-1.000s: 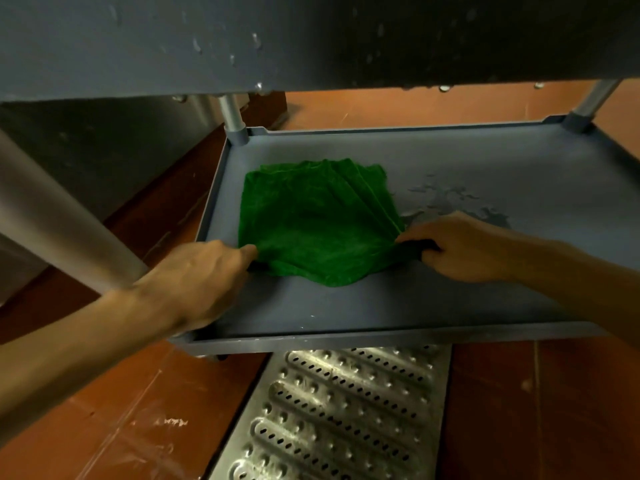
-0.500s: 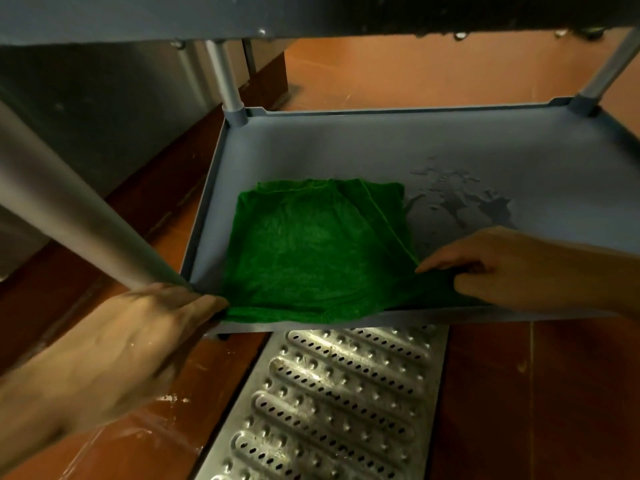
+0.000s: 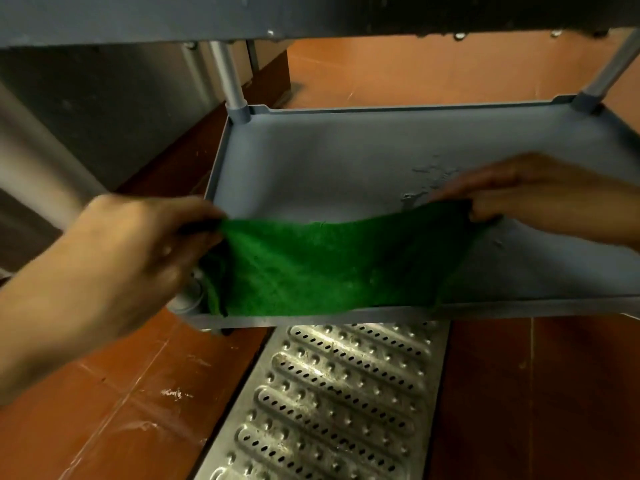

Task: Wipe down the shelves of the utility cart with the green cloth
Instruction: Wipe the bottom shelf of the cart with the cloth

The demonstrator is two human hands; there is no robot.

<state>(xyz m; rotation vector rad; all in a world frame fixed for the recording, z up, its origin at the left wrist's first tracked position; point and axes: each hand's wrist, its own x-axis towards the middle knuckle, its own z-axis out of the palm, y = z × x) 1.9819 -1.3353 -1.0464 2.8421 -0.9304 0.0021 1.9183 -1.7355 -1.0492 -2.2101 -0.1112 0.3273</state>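
So we've got the green cloth [image 3: 329, 268] held up over the cart's bottom shelf [image 3: 329, 157], stretched like a little banner between our 2 hands. Our left hand [image 3: 138, 258] has its fingers curled in, pinching the top left corner against the thumb. Our right hand [image 3: 519, 192] does the same at the top right corner, fingers folded close on the edge. The cloth's bottom edge sags to the shelf's front lip. A few water drops [image 3: 429, 174] sit on the shelf beside the right hand. There's a metal drain grate [image 3: 329, 393] in the floor below.
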